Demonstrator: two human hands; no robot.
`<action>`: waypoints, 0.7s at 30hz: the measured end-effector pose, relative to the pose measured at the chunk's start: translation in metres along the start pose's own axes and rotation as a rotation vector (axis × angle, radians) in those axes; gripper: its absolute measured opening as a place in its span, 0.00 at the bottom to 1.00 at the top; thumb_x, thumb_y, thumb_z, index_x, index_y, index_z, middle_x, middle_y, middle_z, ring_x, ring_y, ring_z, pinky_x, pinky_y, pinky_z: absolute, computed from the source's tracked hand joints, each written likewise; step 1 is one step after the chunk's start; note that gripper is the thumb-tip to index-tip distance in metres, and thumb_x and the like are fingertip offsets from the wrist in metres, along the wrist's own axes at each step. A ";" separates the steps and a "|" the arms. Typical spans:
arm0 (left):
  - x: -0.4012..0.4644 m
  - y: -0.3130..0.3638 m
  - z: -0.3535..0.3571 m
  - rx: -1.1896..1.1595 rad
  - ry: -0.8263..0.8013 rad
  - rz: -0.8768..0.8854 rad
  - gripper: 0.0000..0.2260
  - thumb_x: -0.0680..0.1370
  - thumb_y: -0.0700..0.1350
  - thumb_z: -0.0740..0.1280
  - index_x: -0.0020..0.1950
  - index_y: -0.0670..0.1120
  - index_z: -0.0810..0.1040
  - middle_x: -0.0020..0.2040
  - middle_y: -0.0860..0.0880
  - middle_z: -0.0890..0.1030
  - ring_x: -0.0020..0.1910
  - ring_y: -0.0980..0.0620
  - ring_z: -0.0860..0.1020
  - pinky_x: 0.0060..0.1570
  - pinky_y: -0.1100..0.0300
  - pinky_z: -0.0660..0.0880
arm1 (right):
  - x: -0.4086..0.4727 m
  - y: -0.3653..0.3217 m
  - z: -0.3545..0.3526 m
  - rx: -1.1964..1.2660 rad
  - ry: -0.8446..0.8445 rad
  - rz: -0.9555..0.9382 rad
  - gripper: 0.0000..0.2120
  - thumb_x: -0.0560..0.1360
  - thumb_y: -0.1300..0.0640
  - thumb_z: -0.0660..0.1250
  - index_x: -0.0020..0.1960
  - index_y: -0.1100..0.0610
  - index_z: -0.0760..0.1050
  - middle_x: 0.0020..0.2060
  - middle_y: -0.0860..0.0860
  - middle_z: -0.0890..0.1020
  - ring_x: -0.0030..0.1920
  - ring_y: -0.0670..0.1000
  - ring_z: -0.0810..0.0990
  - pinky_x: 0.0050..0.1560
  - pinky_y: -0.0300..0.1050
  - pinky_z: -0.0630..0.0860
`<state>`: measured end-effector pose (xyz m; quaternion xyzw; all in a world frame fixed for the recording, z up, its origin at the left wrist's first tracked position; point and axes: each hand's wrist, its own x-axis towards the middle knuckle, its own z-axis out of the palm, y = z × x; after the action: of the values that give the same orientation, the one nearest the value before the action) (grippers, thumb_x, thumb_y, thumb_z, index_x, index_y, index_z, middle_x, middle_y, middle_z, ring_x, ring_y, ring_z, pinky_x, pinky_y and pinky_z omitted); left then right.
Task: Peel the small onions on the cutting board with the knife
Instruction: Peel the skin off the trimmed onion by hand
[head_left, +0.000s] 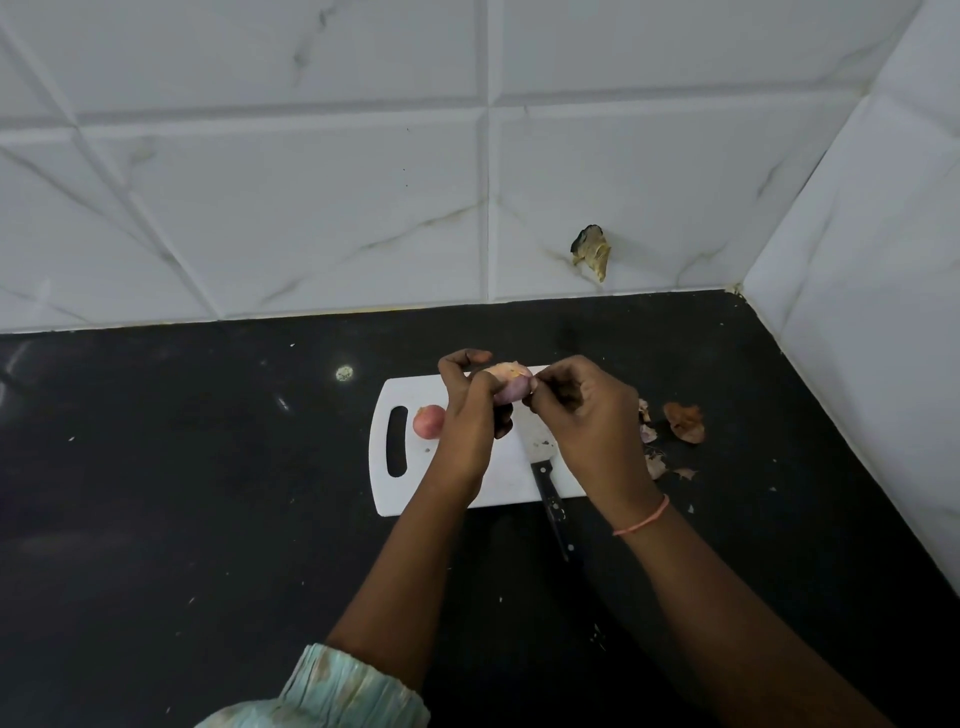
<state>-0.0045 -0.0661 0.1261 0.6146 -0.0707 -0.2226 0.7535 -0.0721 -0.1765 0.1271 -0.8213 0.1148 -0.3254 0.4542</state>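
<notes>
above the cutting board: the left hand (467, 410) grips a small onion (506, 387), lifted off the white cutting board (405, 395).
right hand: the right hand (582, 410) pinches the skin at the onion's near end.
step: peeling by finger, judged midway.
knife: the knife (545, 478) lies free between the two hands, handle over the board's edge onto the dark table (208, 467).
second onion: a second onion (429, 421) sits just left of the left hand, unpeeled.
next: likely a firm pull to strip the skin.
peels: loose peels (683, 421) lie right of the right hand.
hidden: the onion's underside and the pinch itself are hard to make out.
</notes>
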 end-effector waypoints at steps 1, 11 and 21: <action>0.001 0.000 -0.001 0.019 -0.013 0.000 0.09 0.78 0.42 0.62 0.56 0.52 0.67 0.41 0.48 0.82 0.32 0.55 0.71 0.34 0.60 0.70 | 0.002 0.000 -0.001 -0.030 -0.016 -0.017 0.04 0.75 0.60 0.72 0.48 0.60 0.80 0.40 0.51 0.83 0.42 0.46 0.83 0.44 0.44 0.81; 0.014 -0.005 -0.014 0.034 -0.151 -0.119 0.20 0.72 0.49 0.70 0.61 0.52 0.66 0.48 0.45 0.75 0.33 0.55 0.69 0.35 0.63 0.71 | 0.019 0.005 -0.006 -0.027 -0.248 0.220 0.02 0.78 0.59 0.66 0.49 0.57 0.77 0.42 0.52 0.82 0.43 0.48 0.82 0.44 0.38 0.80; 0.012 -0.019 -0.010 -0.220 -0.114 -0.188 0.21 0.83 0.53 0.58 0.64 0.36 0.75 0.46 0.45 0.82 0.38 0.54 0.77 0.40 0.62 0.76 | 0.020 0.007 -0.008 0.539 -0.191 0.644 0.07 0.78 0.61 0.66 0.52 0.65 0.77 0.39 0.56 0.81 0.36 0.52 0.80 0.44 0.49 0.81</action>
<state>0.0051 -0.0650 0.1033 0.5187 -0.0307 -0.3333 0.7867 -0.0618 -0.1955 0.1330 -0.6219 0.2337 -0.1080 0.7396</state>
